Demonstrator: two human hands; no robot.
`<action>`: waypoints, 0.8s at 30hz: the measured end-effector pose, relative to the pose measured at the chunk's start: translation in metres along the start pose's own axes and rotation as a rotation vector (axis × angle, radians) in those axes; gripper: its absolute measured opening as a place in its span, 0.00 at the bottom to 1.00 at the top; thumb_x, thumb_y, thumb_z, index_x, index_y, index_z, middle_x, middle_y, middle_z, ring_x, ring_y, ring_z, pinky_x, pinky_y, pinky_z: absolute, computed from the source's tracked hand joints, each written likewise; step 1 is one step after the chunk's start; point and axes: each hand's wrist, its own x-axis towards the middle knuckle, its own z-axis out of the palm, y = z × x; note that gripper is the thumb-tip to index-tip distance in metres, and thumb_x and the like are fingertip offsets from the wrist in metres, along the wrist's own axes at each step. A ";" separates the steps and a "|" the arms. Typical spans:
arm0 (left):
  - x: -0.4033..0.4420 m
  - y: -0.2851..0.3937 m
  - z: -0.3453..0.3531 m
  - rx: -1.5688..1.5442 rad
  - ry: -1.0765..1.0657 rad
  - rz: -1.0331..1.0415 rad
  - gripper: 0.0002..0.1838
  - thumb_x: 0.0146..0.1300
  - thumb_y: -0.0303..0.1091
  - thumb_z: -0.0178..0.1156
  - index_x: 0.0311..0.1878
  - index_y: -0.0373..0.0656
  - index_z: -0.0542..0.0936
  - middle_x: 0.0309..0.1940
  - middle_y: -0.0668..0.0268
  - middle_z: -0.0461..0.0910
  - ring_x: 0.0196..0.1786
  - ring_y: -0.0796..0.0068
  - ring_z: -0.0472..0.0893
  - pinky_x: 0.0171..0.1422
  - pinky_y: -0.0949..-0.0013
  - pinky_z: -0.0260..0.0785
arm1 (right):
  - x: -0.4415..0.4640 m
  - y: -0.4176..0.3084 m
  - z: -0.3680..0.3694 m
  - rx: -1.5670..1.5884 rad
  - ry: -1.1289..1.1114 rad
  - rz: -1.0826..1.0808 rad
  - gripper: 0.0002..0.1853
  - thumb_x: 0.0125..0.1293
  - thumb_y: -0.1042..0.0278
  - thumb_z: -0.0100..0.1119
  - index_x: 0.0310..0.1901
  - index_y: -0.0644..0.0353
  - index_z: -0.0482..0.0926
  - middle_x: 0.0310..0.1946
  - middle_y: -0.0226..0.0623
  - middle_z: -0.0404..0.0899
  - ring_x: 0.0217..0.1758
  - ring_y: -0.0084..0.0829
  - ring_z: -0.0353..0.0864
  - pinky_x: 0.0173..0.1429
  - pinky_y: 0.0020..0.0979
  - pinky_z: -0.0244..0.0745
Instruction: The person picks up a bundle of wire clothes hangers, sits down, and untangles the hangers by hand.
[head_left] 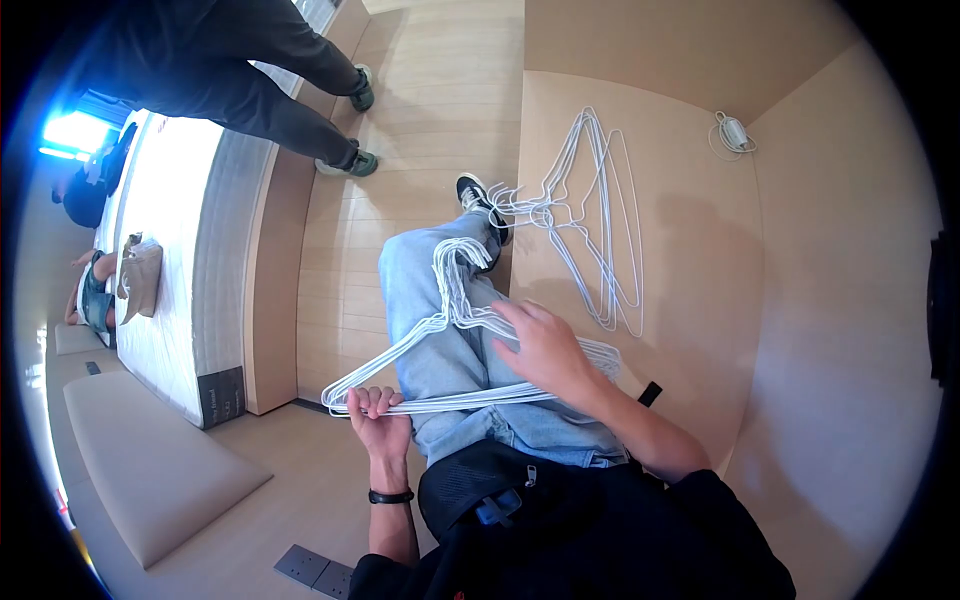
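A bundle of white wire clothes hangers (400, 347) lies across my thighs, hooks bunched together and pointing away from me. My left hand (380, 420) has its fingers wrapped round the bottom bars at the bundle's left corner. Over the bundle's right shoulder is my right hand (540, 348), fingers stretched out and thumb apart; whether it touches the wire I cannot tell. More white wire hangers (603, 225) lie in a loose, overlapping group on the wooden surface to the right, their hooks near my shoe.
At upper left a person in dark trousers (270, 100) stands beside a plastic-wrapped mattress (215, 260). A beige bag (138, 280) sits on the mattress. A padded panel (150, 460) is at lower left. A white plug with cable (735, 135) lies at upper right.
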 end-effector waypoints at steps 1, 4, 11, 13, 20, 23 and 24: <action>0.000 -0.001 0.001 0.004 0.045 0.009 0.19 0.74 0.44 0.51 0.25 0.49 0.68 0.15 0.76 0.63 0.24 0.82 0.66 0.40 0.70 0.67 | 0.007 -0.004 0.001 0.001 0.001 0.000 0.18 0.59 0.64 0.64 0.48 0.63 0.80 0.47 0.48 0.80 0.49 0.47 0.81 0.52 0.42 0.77; -0.001 -0.003 0.006 0.028 0.102 0.026 0.20 0.74 0.43 0.51 0.23 0.49 0.67 0.14 0.76 0.61 0.22 0.83 0.63 0.38 0.72 0.65 | 0.032 -0.017 0.010 -0.212 -0.182 0.083 0.20 0.56 0.55 0.65 0.40 0.65 0.82 0.39 0.51 0.82 0.43 0.48 0.83 0.45 0.45 0.78; -0.003 -0.002 0.013 0.079 0.066 0.013 0.19 0.75 0.41 0.50 0.25 0.49 0.67 0.15 0.76 0.59 0.22 0.84 0.63 0.38 0.72 0.67 | 0.054 -0.020 0.030 -0.308 -0.196 0.020 0.13 0.54 0.59 0.66 0.27 0.62 0.84 0.26 0.51 0.83 0.32 0.49 0.85 0.38 0.46 0.80; -0.002 -0.004 0.017 0.095 0.075 0.011 0.18 0.75 0.41 0.50 0.25 0.49 0.66 0.15 0.76 0.59 0.22 0.84 0.63 0.38 0.72 0.67 | 0.053 -0.018 0.032 -0.297 -0.191 0.023 0.12 0.53 0.60 0.66 0.27 0.63 0.84 0.26 0.52 0.83 0.33 0.50 0.85 0.38 0.46 0.80; -0.004 -0.020 0.031 0.182 0.149 0.013 0.19 0.75 0.41 0.49 0.24 0.49 0.66 0.13 0.76 0.59 0.20 0.82 0.61 0.37 0.73 0.66 | 0.057 -0.010 0.034 -0.185 -0.227 0.046 0.17 0.58 0.56 0.63 0.28 0.67 0.83 0.26 0.58 0.81 0.34 0.55 0.83 0.42 0.50 0.79; -0.002 -0.020 0.028 0.187 0.027 -0.005 0.20 0.74 0.39 0.47 0.22 0.49 0.65 0.11 0.75 0.56 0.17 0.81 0.57 0.33 0.74 0.62 | 0.060 -0.008 0.035 -0.125 -0.231 0.087 0.17 0.59 0.55 0.61 0.30 0.66 0.82 0.29 0.57 0.81 0.36 0.56 0.83 0.43 0.50 0.78; -0.001 -0.019 0.027 0.187 0.024 -0.011 0.20 0.74 0.39 0.47 0.22 0.49 0.65 0.11 0.75 0.56 0.17 0.81 0.57 0.33 0.74 0.62 | 0.061 -0.003 0.041 -0.094 -0.226 0.120 0.18 0.59 0.54 0.61 0.32 0.64 0.82 0.30 0.57 0.82 0.37 0.57 0.82 0.44 0.50 0.78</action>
